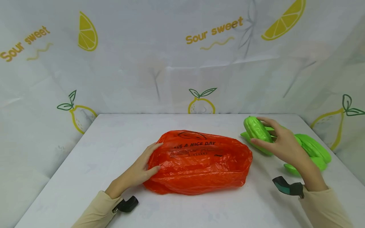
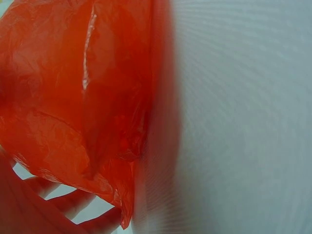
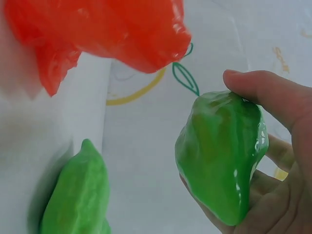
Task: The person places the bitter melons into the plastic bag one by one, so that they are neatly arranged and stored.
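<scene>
A red plastic bag [image 1: 199, 161] printed "HAVE A NICE DAY" lies on its side on the white table, its mouth turned to the right. At the bag's left end, my left hand [image 1: 144, 166] holds it between thumb and spread fingers. Red film fills much of the left wrist view, with fingers [image 2: 73, 202] behind its lower edge. My right hand [image 1: 280, 139] grips a green, ridged bitter melon [image 1: 256, 129] between thumb and fingers, raised above the table to the right of the bag. The right wrist view shows the melon [image 3: 222, 151] tapering to a blunt point.
More green bitter melons [image 1: 315, 148] lie on the right side of the table, partly behind my right hand and forearm. A white cloth [image 1: 128, 79] with lemon prints hangs behind the table [image 1: 94, 158]. Each wrist carries a small dark camera mount [image 1: 127, 204].
</scene>
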A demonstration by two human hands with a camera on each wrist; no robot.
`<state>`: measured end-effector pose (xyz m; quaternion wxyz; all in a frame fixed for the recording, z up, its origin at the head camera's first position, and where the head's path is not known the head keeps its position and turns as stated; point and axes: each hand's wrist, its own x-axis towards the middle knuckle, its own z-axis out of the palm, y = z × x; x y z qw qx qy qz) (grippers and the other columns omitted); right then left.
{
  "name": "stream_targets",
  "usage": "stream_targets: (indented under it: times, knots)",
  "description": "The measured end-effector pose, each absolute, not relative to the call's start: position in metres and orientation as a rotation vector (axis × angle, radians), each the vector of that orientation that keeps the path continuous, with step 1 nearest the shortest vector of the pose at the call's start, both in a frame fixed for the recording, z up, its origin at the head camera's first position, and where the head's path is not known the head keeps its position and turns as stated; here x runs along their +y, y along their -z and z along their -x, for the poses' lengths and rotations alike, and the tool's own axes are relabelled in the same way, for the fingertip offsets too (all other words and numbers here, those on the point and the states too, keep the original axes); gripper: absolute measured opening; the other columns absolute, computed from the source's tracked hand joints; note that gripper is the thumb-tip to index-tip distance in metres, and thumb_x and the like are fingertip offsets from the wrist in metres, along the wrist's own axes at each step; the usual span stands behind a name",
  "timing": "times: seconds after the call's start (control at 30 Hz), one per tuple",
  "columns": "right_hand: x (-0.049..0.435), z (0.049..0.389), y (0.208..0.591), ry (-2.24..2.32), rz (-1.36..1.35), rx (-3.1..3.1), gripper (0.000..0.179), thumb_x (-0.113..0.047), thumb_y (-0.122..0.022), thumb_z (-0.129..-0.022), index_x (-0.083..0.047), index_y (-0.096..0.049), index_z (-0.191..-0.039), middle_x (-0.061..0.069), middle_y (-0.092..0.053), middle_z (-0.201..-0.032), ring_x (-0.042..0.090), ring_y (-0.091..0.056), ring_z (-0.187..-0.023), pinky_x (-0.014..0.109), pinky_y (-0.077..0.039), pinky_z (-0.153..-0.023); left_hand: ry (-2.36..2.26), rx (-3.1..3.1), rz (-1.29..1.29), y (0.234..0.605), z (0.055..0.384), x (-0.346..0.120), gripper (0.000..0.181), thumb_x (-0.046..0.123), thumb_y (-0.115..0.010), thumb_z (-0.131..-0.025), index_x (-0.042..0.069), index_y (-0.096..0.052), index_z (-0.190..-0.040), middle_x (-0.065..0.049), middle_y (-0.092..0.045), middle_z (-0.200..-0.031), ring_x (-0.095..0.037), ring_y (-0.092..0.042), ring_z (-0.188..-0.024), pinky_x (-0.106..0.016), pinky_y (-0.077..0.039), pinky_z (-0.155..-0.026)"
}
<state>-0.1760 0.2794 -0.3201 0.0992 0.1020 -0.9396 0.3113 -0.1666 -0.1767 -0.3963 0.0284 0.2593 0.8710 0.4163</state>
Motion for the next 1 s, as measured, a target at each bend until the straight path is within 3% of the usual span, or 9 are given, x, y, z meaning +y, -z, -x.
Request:
stream_targets:
  times: [0.2, 0.3, 0.43, 0.7, 1.0]
  knots:
    - [0.270, 0.170, 0.315, -0.937, -0.382, -2.710, 0.078, -0.026, -0.080, -0.084, -0.016, -0.039, -0.150, 0.028, -0.051, -0.139, 0.058, -0.059, -0.108, 0.058, -0.056, -0.081, -1.286, 2.685, -0.814, 0.397, 0.168, -0.176, 0.073, 0.009, -0.062, -0.090, 0.017, -0.027, -0.155, -0.006, -0.025, -0.161, -0.033, -0.023, -0.150, -0.065, -0.026, -0.116]
    - [0.265, 0.168, 0.313, -0.951, -0.415, -2.697, 0.077, -0.024, -0.080, -0.084, -0.016, -0.040, -0.149, 0.026, -0.051, -0.137, 0.057, -0.062, -0.106, 0.037, -0.060, -0.075, -1.291, 2.684, -0.822, 0.398, 0.168, -0.176, 0.073, 0.009, -0.062, -0.090, 0.015, -0.028, -0.154, -0.007, -0.025, -0.161, -0.033, -0.023, -0.150, -0.065, -0.026, -0.116]
    - [0.256, 0.164, 0.310, -1.004, -0.443, -2.695, 0.077, -0.024, -0.080, -0.084, -0.018, -0.040, -0.150, 0.023, -0.051, -0.137, 0.055, -0.062, -0.106, 0.017, -0.053, -0.070, -1.292, 2.690, -0.826, 0.399, 0.168, -0.175, 0.073, 0.010, -0.062, -0.090, 0.015, -0.028, -0.154, -0.007, -0.026, -0.161, -0.034, -0.023, -0.150, -0.065, -0.026, -0.116]
    - [0.244, 0.161, 0.310, -1.064, -0.500, -2.692, 0.076, -0.021, -0.079, -0.085, -0.019, -0.038, -0.150, 0.020, -0.051, -0.139, 0.052, -0.063, -0.109, 0.019, -0.054, -0.068, -1.291, 2.699, -0.819, 0.399, 0.168, -0.176, 0.074, 0.010, -0.063, -0.089, 0.016, -0.028, -0.154, -0.008, -0.026, -0.161, -0.034, -0.024, -0.150, -0.066, -0.027, -0.115]
    - [0.223, 0.161, 0.318, -1.122, -0.581, -2.723, 0.075, -0.022, -0.078, -0.086, -0.015, -0.039, -0.149, 0.020, -0.051, -0.137, 0.049, -0.063, -0.111, 0.037, -0.060, -0.074, -1.275, 2.708, -0.830, 0.398, 0.167, -0.176, 0.074, 0.012, -0.063, -0.090, 0.015, -0.028, -0.155, -0.008, -0.026, -0.161, -0.034, -0.024, -0.150, -0.066, -0.027, -0.115]
